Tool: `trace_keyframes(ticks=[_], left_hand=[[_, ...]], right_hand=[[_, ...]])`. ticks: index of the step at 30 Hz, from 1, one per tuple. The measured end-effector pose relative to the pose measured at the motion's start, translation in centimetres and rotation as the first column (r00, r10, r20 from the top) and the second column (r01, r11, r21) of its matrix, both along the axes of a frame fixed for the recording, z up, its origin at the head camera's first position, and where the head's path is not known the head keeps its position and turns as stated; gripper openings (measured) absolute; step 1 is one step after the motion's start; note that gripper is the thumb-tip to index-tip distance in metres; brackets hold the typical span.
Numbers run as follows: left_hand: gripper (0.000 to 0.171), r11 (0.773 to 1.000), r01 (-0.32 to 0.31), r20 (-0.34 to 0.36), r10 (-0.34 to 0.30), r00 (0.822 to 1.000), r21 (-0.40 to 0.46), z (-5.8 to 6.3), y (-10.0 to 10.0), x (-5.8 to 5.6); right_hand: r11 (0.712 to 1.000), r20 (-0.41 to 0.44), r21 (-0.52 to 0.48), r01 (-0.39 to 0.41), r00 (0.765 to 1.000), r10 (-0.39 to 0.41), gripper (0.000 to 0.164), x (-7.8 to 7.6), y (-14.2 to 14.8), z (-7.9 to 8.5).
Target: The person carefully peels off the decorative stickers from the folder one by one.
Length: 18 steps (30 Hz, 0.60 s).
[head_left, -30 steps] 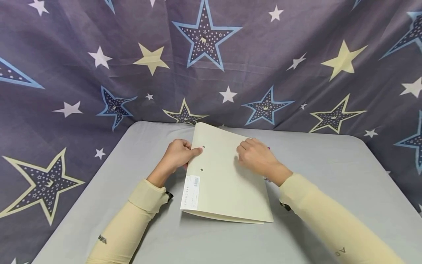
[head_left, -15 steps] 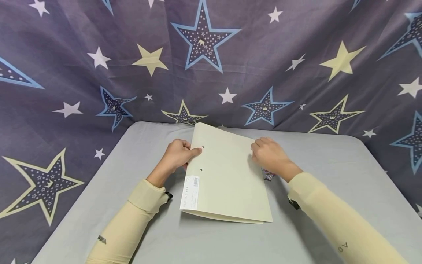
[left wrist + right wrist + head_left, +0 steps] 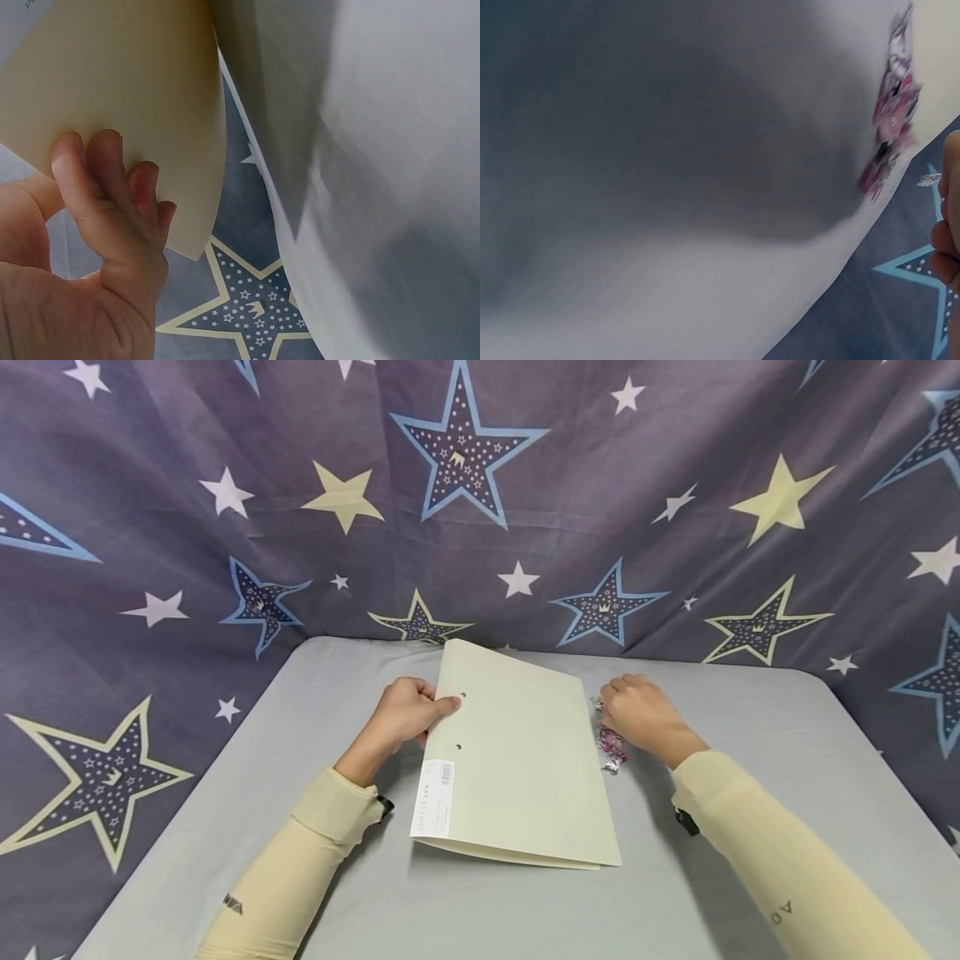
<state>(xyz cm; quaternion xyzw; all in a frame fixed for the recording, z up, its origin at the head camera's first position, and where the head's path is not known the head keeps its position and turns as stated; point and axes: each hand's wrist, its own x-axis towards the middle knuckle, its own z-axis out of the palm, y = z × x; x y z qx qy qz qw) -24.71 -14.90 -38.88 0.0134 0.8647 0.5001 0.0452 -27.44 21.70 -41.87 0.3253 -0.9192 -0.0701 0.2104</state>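
A cream folder (image 3: 525,760) with two punched holes and a white label lies askew on the grey-covered table. My left hand (image 3: 408,706) grips its left edge, thumb on top and fingers beneath; the left wrist view shows those fingers (image 3: 109,176) against the cream sheet. Along the folder's right edge lies a row of shiny pink and silver wrapped candies (image 3: 612,747), partly hidden by my right hand (image 3: 645,714). That hand's fingers are curled, and a small silvery wrapper end (image 3: 928,180) sticks out beside them in the right wrist view.
A grey cloth covers the table (image 3: 750,827), which has rounded far corners. Behind it hangs a dark purple curtain (image 3: 570,493) printed with stars.
My right hand has moved right, off the folder and over to the wrapped candies, more of which now show. The left hand and the folder have stayed in place.
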Motion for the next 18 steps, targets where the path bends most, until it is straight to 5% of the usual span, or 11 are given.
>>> trace_keyframes(ticks=[18], left_hand=[[0.036, 1.0, -0.006, 0.009, 0.006, 1.0, -0.006, -0.01, 0.04, 0.1]], right_hand=[[0.99, 0.188, 0.136, 0.038, 0.98, -0.063, 0.022, 0.43, 1.08, -1.0]])
